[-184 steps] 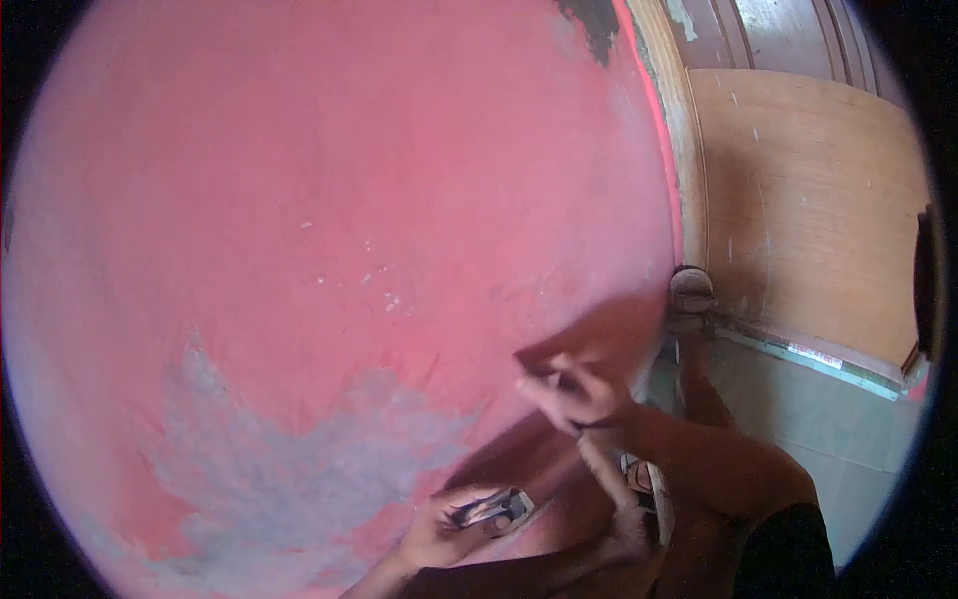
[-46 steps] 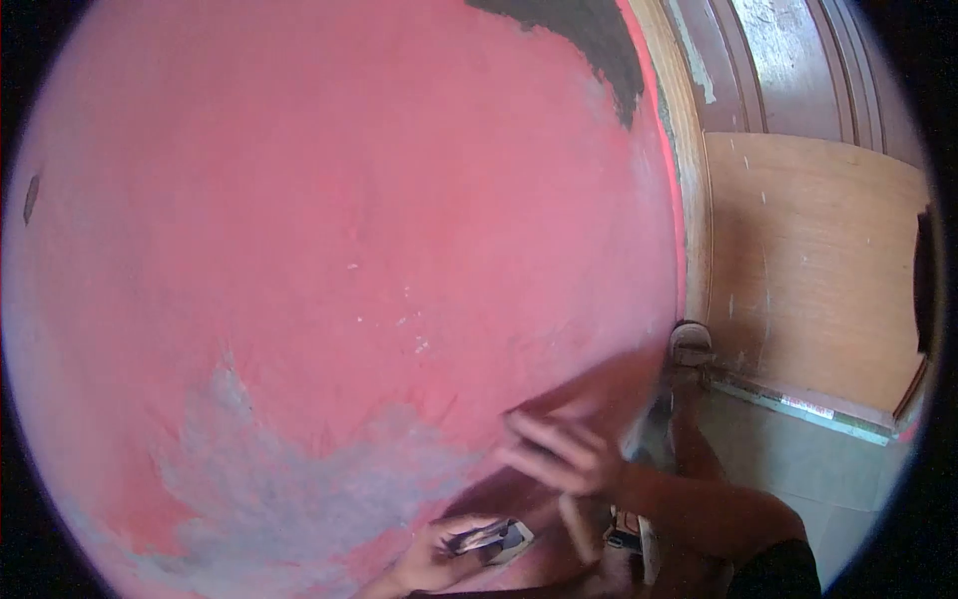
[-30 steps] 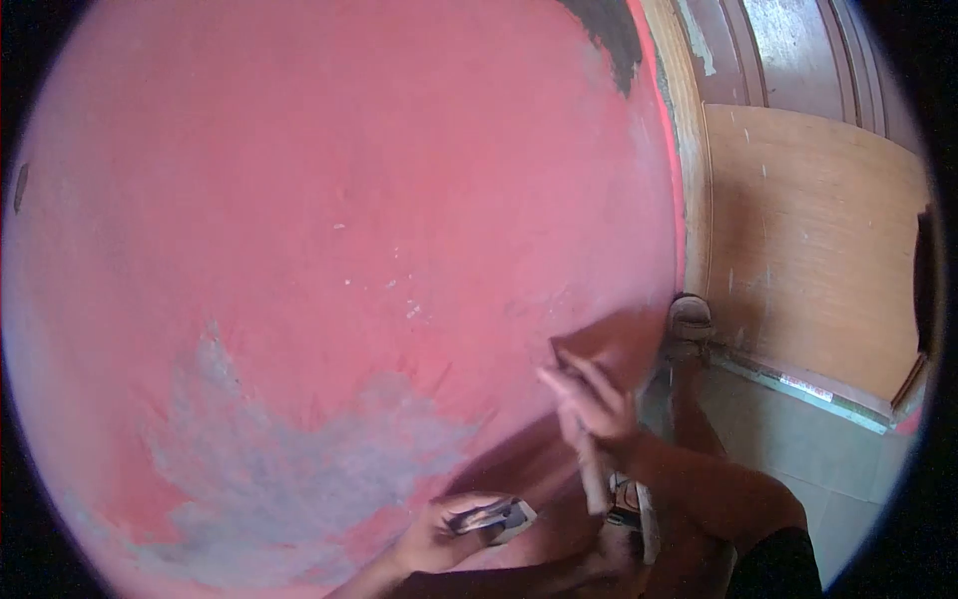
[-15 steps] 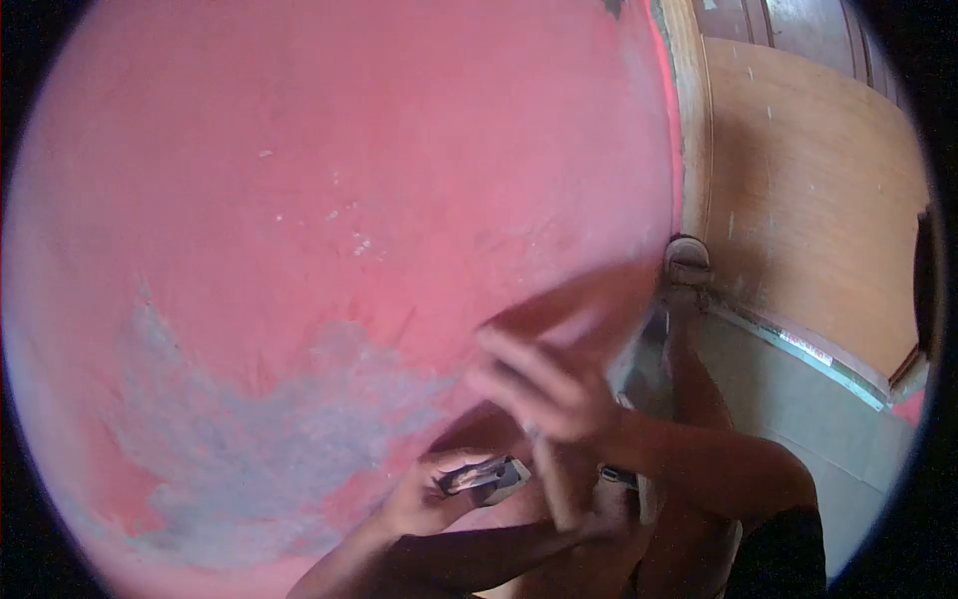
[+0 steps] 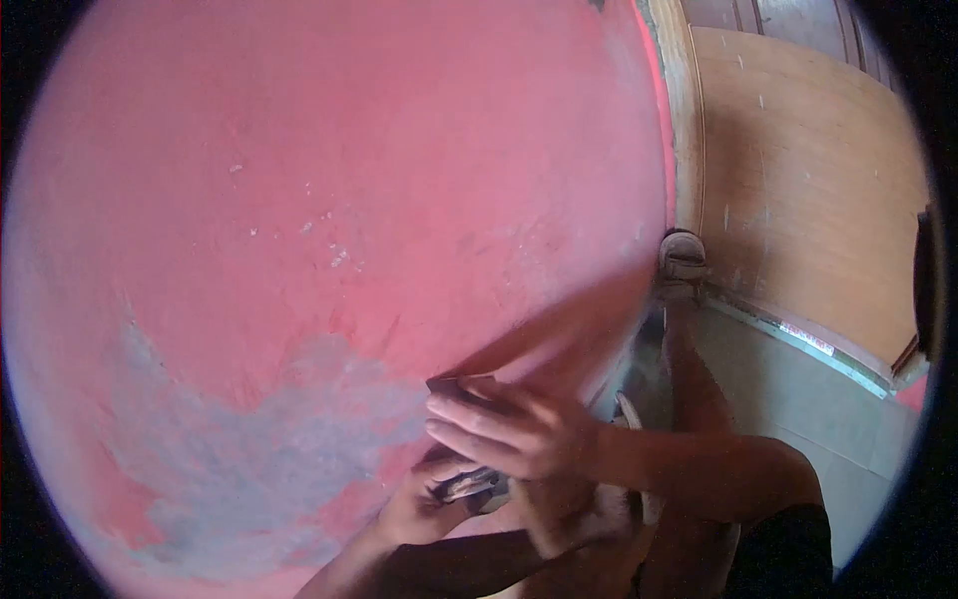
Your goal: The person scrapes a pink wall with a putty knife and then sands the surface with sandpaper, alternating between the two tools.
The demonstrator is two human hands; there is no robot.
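My left hand (image 5: pixel 407 511), low in the view, has its fingers curled round a small shiny grey and dark object (image 5: pixel 477 485) that I cannot make out. Just above it my right hand (image 5: pixel 509 424) is closed, its fingers pressed together near the wall. A dark edge (image 5: pixel 439 383) shows at its fingertips; whatever lies under the fingers is hidden. The two hands overlap or nearly touch. Beside them the pink wall (image 5: pixel 329 130) carries a large rough grey patch (image 5: pixel 259 449).
A wooden door panel (image 5: pixel 818 190) and its frame (image 5: pixel 687 120) stand at the right. One foot (image 5: pixel 683 255) is by the frame's base. Grey floor tiles (image 5: pixel 798 384) and my bent legs (image 5: pixel 699 539) fill the lower right. Small pale chips mark the wall.
My right hand has moved down and left, close to my left hand, and is less blurred. My left hand keeps its object. The view has shifted slightly.
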